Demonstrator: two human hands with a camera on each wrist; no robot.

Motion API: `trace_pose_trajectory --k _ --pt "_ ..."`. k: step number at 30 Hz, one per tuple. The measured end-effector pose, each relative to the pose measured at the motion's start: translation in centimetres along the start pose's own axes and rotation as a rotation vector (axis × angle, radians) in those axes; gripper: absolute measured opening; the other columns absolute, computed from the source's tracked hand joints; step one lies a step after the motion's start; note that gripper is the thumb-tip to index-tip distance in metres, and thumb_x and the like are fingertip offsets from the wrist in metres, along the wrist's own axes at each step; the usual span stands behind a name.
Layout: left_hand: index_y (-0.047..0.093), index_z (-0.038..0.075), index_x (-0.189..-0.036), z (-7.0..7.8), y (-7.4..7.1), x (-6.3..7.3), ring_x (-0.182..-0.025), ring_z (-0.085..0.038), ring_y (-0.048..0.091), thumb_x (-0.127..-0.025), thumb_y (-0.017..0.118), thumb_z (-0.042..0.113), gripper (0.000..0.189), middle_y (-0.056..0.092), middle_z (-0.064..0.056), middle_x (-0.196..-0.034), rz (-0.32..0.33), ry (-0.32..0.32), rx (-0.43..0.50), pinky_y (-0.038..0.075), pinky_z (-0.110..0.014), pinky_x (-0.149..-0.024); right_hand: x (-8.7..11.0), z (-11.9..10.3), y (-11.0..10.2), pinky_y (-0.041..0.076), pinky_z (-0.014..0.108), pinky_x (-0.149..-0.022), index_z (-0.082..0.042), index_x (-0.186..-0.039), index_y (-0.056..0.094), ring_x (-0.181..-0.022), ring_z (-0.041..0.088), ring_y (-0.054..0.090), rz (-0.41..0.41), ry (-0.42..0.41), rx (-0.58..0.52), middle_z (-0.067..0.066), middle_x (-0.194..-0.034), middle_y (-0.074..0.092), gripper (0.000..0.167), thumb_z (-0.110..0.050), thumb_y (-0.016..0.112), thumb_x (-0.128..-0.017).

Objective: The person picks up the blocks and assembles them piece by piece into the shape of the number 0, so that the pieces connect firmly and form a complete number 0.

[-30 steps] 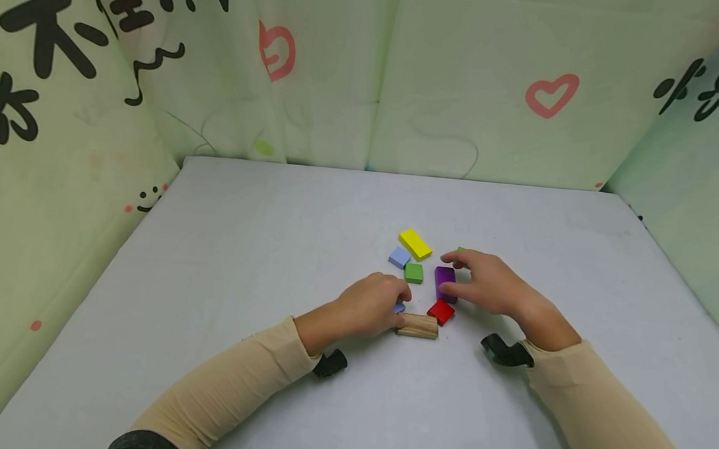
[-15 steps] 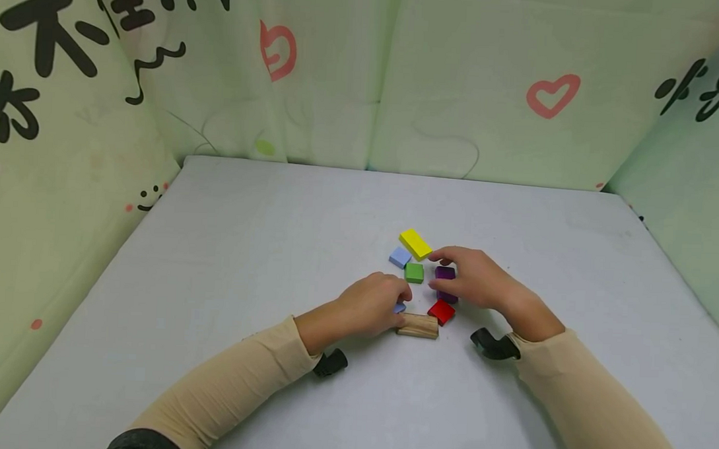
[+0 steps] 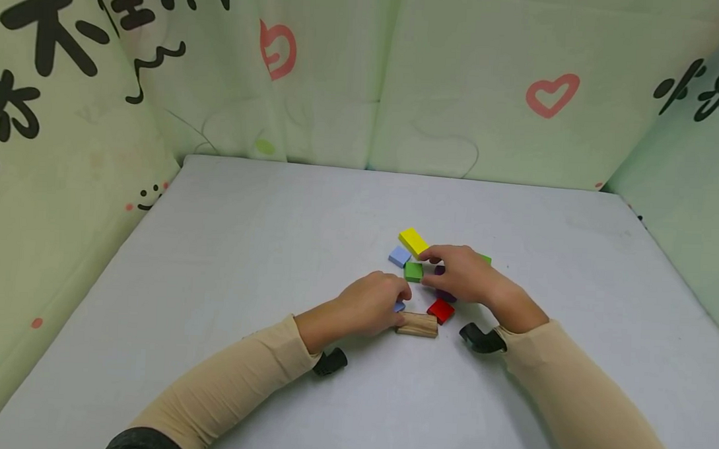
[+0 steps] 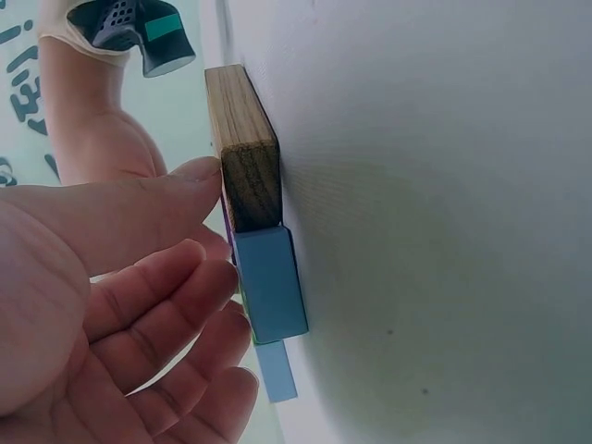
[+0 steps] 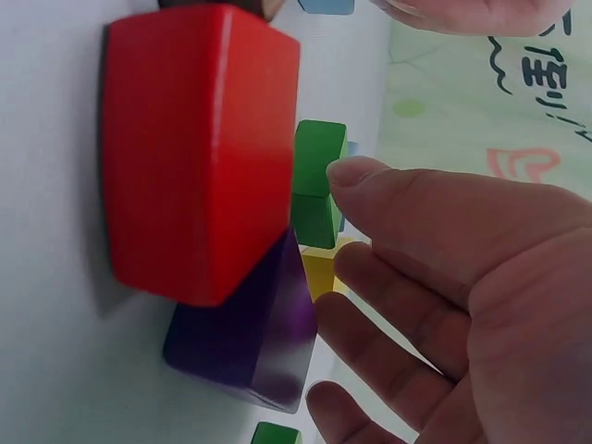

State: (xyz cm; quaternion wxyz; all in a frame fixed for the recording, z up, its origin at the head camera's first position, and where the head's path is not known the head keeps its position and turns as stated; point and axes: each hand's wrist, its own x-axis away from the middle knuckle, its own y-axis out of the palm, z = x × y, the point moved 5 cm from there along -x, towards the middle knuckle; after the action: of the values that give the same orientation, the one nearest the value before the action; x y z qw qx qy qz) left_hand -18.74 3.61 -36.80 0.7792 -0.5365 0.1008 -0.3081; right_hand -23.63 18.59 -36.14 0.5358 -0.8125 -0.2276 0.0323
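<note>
Here on the pale desk (image 3: pixel 263 247), both hands are in among a loose ring of coloured blocks. The left hand (image 3: pixel 371 303) is at the near left of the ring: its thumb rests against the left end of the wooden block (image 3: pixel 418 324), and the loosely bent fingers lie along the blue block (image 4: pixel 270 282), with no grip closed round either. That blue block sits against the wooden block's left end, a little farther back.

Across to the right, the right hand (image 3: pixel 467 274) hovers over the purple block (image 5: pixel 245 342), fingers relaxed and apart, gripping nothing. Its thumb tip is right beside the green block (image 3: pixel 414 272), though whether the two touch is hard to judge from these angles. The index fingertip is by the near end of the yellow block (image 3: pixel 413 241), the farthest piece of the lot.

Left of that, the light blue block (image 3: pixel 399 256) sits between yellow and green. The red block (image 3: pixel 441 311) lies at the wooden block's far right corner, with the purple block close behind it. A second green block (image 3: pixel 486 258) peeks out past the right hand. Behind it all hangs a pale green cloth (image 3: pixel 461 49) with a red heart outline (image 3: pixel 538 110).
</note>
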Motion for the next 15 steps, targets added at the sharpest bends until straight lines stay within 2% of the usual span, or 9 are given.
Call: trace_pose_trajectory --k 3,15 --pt "0.069 0.012 -0.12 0.03 -0.01 -0.02 -0.095 -0.013 0.055 -0.089 0.079 0.025 0.035 0.068 0.003 -0.108 0.001 0.002 -0.003 0.048 -0.023 -0.087 -0.16 -0.14 0.08 0.053 0.044 -0.086 -0.002 -0.13 0.062 -0.105 0.033 0.06 0.002 -0.014 0.009 0.021 -0.123 0.063 0.041 -0.018 0.069 -0.093" --pt "0.069 0.011 -0.12 0.17 -0.12 0.06 -0.098 -0.014 0.056 -0.09 0.077 0.025 0.034 0.068 0.002 -0.11 0.009 0.023 -0.017 0.048 -0.024 -0.087 -0.56 -0.83 0.41 0.05 0.046 -0.092 -0.002 -0.129 0.063 -0.109 0.033 0.06 -0.011 -0.038 0.047 0.02 -0.124 0.064 0.038 -0.014 0.069 -0.093"
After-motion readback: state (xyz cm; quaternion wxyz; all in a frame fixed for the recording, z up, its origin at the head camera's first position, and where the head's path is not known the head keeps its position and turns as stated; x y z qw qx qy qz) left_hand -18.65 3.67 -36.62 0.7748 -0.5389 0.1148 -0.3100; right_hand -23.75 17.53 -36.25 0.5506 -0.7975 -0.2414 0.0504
